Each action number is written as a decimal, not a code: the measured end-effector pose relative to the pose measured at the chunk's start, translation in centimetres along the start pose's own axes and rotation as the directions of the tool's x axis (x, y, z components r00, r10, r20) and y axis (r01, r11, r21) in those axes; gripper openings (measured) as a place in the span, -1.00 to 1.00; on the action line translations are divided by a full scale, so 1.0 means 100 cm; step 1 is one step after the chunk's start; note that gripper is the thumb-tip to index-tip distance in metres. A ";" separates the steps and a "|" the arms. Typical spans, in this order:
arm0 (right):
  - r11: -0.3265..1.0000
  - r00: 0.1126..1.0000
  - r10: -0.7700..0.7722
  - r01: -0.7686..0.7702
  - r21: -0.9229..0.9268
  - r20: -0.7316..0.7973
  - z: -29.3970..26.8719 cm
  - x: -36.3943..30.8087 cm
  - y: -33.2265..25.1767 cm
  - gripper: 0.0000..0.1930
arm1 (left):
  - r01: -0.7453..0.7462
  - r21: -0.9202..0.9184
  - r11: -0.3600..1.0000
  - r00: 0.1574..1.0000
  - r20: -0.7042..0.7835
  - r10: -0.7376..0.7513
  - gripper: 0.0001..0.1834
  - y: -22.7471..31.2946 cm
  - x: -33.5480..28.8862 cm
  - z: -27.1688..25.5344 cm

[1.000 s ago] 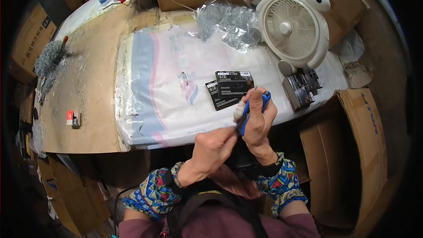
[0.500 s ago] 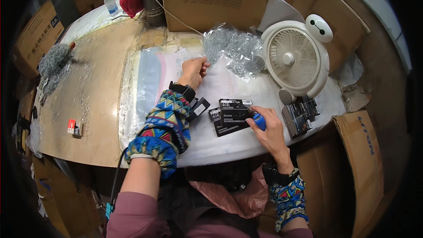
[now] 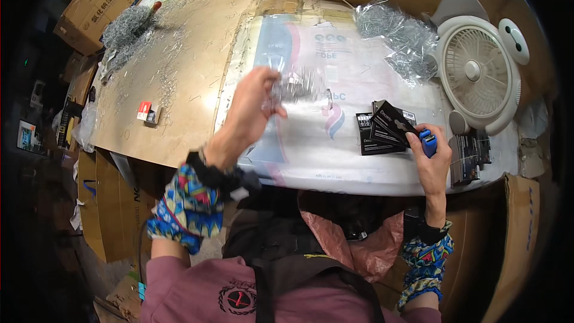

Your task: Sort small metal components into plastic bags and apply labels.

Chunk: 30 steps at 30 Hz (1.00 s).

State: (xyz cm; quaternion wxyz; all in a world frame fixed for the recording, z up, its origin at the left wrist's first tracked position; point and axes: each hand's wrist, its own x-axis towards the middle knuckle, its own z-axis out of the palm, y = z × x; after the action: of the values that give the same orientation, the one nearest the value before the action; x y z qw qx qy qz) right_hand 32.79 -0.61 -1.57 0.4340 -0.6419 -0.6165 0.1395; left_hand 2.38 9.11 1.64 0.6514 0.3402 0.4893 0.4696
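The left hand (image 3: 254,104) pinches a small clear crinkled plastic bag (image 3: 297,87), lifted above the surface (image 3: 179,84). Well right of it, the right hand (image 3: 431,161) grips a small blue cylinder (image 3: 427,143), long axis pointing far, just beside the flat black packets (image 3: 382,128).

this looks like a small packing workshop or a storeroom, not a home. brown cardboard boxes (image 3: 95,9) stand all around the counter (image 3: 179,84), some closed and some open, and more flattened cardboard (image 3: 526,227) leans at the right side. the counter itself is a plain worn board, partly covered with a printed plastic sheet (image 3: 335,143). on it lie heaps of thin metal wire pieces (image 3: 128,27), a pile of small clear bags (image 3: 400,33), and several small black product boxes (image 3: 382,128). a white desk fan (image 3: 472,78) stands at the back right corner.
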 end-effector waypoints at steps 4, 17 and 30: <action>0.819 0.925 0.336 -0.380 0.430 0.177 0.003 -0.005 -0.026 -0.81 | 0.212 -0.213 0.954 0.974 0.129 -0.187 -0.70 -0.040 -0.049 0.009; 0.739 0.796 0.345 -0.557 0.379 0.497 -0.010 -0.017 -0.039 -0.75 | 0.285 0.010 0.958 0.909 0.315 -0.274 -0.64 -0.079 -0.087 0.053; 0.956 0.874 0.173 -0.259 0.135 0.454 0.006 -0.014 -0.037 -0.71 | 0.393 -0.067 0.917 0.881 0.315 -0.354 -0.70 -0.090 -0.092 0.051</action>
State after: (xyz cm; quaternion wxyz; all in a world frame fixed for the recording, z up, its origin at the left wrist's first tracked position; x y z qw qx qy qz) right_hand 29.64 -2.14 0.30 0.3258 -0.6145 -0.6059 0.3862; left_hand 9.04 -2.47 -2.02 0.8162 0.2630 0.4111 0.3093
